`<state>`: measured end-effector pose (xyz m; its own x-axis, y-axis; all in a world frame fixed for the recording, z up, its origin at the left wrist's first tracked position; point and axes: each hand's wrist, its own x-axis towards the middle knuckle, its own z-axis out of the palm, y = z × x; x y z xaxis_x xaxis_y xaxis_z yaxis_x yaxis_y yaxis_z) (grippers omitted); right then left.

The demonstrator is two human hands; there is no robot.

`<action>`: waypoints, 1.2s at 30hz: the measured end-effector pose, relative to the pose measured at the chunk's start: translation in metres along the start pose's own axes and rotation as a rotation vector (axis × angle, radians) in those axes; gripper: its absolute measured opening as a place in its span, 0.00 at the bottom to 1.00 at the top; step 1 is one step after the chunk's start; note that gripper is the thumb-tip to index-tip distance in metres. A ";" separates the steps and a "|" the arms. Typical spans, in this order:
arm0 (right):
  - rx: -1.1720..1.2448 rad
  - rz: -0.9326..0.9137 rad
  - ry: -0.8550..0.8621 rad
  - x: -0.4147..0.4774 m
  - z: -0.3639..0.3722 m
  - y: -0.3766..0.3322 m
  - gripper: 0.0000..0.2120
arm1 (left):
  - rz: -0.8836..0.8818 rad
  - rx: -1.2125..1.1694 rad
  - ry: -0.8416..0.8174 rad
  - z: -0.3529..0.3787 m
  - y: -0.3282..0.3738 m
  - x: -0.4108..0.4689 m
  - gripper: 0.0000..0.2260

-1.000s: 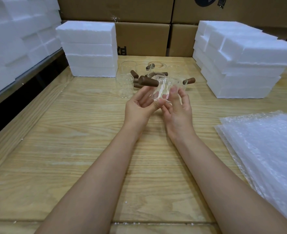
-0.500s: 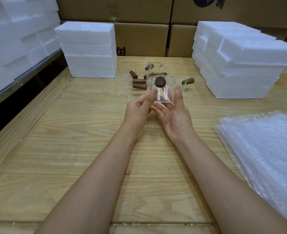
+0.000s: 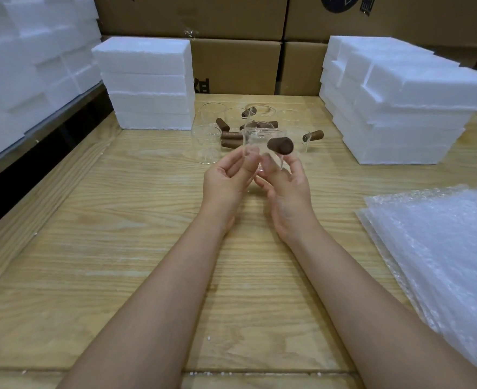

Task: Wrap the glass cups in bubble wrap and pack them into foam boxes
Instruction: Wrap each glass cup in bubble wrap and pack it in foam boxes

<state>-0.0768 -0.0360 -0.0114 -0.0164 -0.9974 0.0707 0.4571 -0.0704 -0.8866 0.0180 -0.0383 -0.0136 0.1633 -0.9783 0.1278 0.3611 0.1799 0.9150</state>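
Glass cup [image 3: 259, 141] pinched between curled left fingers [image 3: 249, 162] and right fingers [image 3: 291, 165].

We have one view, from a wide-angle camera worn on our head, facing forward and down along both forearms. The left hand [image 3: 226, 181] and the right hand [image 3: 290, 192] meet at arm's reach, just above the middle of the frame, with the glass cup [image 3: 259, 148] held between them. The wooden surface [image 3: 119, 248] fills the frame below and around the hands. Bubble wrap sheets [image 3: 442, 262] lie right of the right hand. Foam boxes [image 3: 147, 85] and cardboard cartons [image 3: 231, 66] stand beyond both hands, at the top.
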 end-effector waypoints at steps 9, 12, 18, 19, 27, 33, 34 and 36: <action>0.158 0.050 -0.024 0.000 -0.001 -0.006 0.09 | -0.021 -0.083 0.037 -0.005 0.002 0.004 0.30; 0.195 0.082 -0.043 -0.001 0.000 -0.008 0.11 | -0.049 -0.010 0.039 -0.006 0.003 0.004 0.33; 0.060 0.085 -0.105 -0.003 0.003 -0.005 0.15 | -0.054 0.003 -0.113 0.000 0.005 -0.001 0.16; -0.004 0.067 -0.097 -0.003 0.003 -0.005 0.14 | -0.051 -0.010 -0.096 -0.001 0.005 -0.001 0.15; -0.491 -0.502 0.119 -0.001 -0.016 -0.009 0.11 | -0.094 -0.013 0.029 -0.004 0.007 -0.001 0.18; -0.637 -0.673 0.163 -0.003 -0.017 -0.012 0.06 | -0.138 0.087 -0.084 -0.002 0.008 -0.002 0.20; -0.636 -0.676 0.186 -0.002 -0.018 -0.012 0.07 | -0.140 0.090 -0.100 -0.002 0.008 -0.003 0.20; -0.625 -0.674 0.261 0.000 -0.019 -0.014 0.09 | -0.125 0.087 -0.137 -0.001 0.007 -0.004 0.18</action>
<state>-0.0999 -0.0354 -0.0077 -0.3356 -0.7105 0.6185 -0.2775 -0.5528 -0.7857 0.0205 -0.0326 -0.0076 -0.0065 -0.9984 0.0567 0.2893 0.0524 0.9558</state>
